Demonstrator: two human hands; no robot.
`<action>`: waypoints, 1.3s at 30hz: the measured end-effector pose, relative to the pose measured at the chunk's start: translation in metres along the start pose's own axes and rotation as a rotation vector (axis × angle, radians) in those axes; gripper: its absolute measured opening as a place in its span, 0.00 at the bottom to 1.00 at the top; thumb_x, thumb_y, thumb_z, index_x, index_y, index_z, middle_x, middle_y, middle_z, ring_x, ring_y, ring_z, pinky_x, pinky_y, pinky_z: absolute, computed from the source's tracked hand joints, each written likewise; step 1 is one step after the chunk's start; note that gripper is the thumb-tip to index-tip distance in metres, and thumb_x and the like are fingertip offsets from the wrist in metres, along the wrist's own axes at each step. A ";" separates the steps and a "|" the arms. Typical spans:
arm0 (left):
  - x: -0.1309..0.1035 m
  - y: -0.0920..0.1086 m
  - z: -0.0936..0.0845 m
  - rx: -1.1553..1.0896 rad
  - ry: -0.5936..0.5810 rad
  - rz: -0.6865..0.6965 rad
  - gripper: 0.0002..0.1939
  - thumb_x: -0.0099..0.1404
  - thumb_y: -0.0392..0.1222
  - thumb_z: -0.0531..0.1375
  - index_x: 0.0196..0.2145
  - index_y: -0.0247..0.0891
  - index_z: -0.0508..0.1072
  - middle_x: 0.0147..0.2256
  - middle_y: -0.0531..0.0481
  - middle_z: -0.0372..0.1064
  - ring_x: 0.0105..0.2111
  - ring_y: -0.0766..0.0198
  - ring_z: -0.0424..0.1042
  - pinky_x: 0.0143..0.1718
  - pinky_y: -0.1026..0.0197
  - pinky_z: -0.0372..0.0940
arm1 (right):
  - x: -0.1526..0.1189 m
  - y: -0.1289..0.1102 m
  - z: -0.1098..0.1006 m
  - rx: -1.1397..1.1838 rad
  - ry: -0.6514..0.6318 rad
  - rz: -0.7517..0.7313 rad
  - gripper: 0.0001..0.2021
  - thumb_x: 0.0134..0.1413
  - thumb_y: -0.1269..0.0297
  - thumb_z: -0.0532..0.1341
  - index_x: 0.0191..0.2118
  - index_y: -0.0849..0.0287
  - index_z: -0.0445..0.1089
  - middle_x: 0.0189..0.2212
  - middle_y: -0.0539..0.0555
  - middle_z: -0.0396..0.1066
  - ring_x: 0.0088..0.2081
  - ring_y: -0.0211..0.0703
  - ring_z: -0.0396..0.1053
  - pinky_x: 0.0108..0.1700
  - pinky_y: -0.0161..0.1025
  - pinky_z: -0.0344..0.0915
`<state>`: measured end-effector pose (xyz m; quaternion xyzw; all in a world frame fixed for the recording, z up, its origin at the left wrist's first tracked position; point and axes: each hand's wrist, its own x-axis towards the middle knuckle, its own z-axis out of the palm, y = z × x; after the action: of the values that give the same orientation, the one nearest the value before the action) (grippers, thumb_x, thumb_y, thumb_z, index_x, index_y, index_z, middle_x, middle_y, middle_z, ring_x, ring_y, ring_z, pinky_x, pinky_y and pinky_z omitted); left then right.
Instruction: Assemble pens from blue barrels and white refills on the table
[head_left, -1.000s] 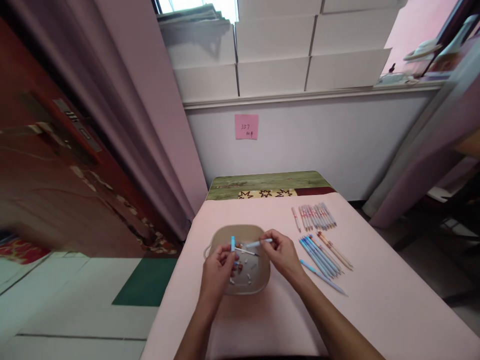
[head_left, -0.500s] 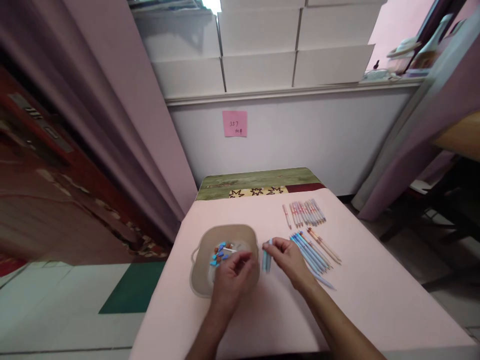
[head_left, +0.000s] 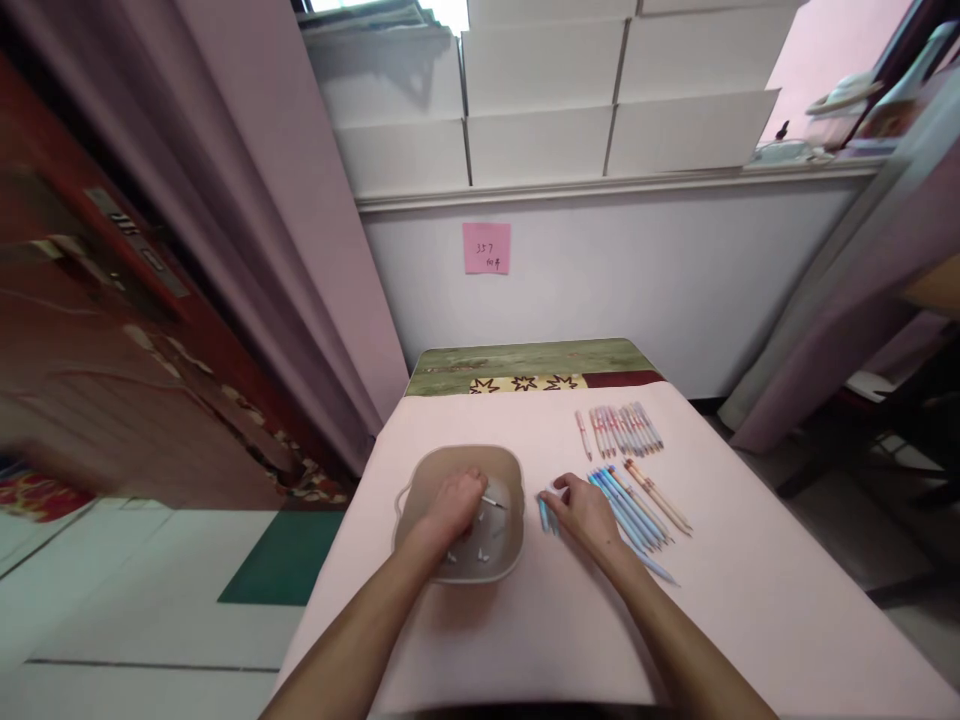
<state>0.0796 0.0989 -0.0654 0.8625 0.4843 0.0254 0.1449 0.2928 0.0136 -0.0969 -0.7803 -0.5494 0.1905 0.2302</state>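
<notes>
My left hand (head_left: 459, 500) reaches down into a beige plastic basin (head_left: 424, 472), its fingers curled and hidden beneath it. A thin white pen refill (head_left: 493, 502) lies by its fingertips, and a few small whitish pieces (head_left: 482, 555) rest on the basin floor. To the right of the basin, my right hand (head_left: 586, 512) is low over the table with thumb and forefinger closed around light blue tube-shaped pieces (head_left: 544, 515). Beside this hand lies a row of blue pens (head_left: 630, 508) with beige ones (head_left: 658, 495) at its right.
Behind the blue pens is a row of slim patterned pens (head_left: 628, 430), with a single pen (head_left: 583, 435) set apart at its left. A pink cloth (head_left: 540, 640) covers most of the table. At the back, a wall carries a pink note (head_left: 487, 248).
My left hand has moved down into the basin, over where the blue and brown pieces were visible. My right hand stays beside the basin with the light blue pieces. The view has shifted slightly.
</notes>
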 end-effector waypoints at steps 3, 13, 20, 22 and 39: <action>0.002 -0.003 0.001 0.104 -0.081 0.102 0.19 0.44 0.26 0.64 0.36 0.37 0.72 0.44 0.41 0.71 0.46 0.52 0.68 0.50 0.55 0.57 | -0.003 0.004 -0.015 0.038 0.043 -0.008 0.15 0.55 0.53 0.58 0.39 0.60 0.74 0.27 0.54 0.76 0.32 0.44 0.72 0.33 0.36 0.58; 0.000 -0.011 0.003 0.262 -0.116 0.204 0.26 0.42 0.29 0.68 0.41 0.37 0.70 0.44 0.39 0.70 0.47 0.49 0.66 0.52 0.51 0.53 | -0.010 -0.011 -0.022 -0.082 0.038 -0.036 0.09 0.54 0.63 0.58 0.32 0.60 0.74 0.29 0.56 0.76 0.34 0.44 0.72 0.33 0.35 0.56; -0.006 -0.029 -0.006 0.234 -0.057 0.167 0.12 0.56 0.33 0.58 0.40 0.38 0.70 0.42 0.40 0.70 0.46 0.51 0.67 0.51 0.52 0.54 | -0.029 0.008 -0.036 -0.133 0.033 0.007 0.09 0.57 0.63 0.56 0.34 0.58 0.73 0.31 0.56 0.76 0.35 0.44 0.72 0.32 0.35 0.56; -0.005 -0.031 -0.008 0.219 -0.035 0.156 0.11 0.57 0.30 0.55 0.38 0.39 0.71 0.40 0.41 0.70 0.45 0.52 0.67 0.49 0.53 0.55 | -0.040 0.026 -0.048 -0.234 0.021 0.082 0.07 0.55 0.63 0.58 0.32 0.56 0.73 0.31 0.55 0.76 0.34 0.46 0.72 0.30 0.36 0.54; -0.015 0.094 -0.041 0.118 0.145 0.780 0.12 0.67 0.32 0.48 0.36 0.40 0.70 0.37 0.45 0.69 0.41 0.57 0.64 0.52 0.52 0.52 | -0.069 0.058 -0.047 0.231 0.131 0.143 0.12 0.55 0.52 0.54 0.34 0.55 0.66 0.24 0.51 0.72 0.26 0.44 0.70 0.29 0.37 0.60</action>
<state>0.1422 0.0497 0.0009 0.9844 0.1299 0.1114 0.0401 0.3405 -0.0757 -0.0879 -0.7964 -0.4507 0.2172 0.3398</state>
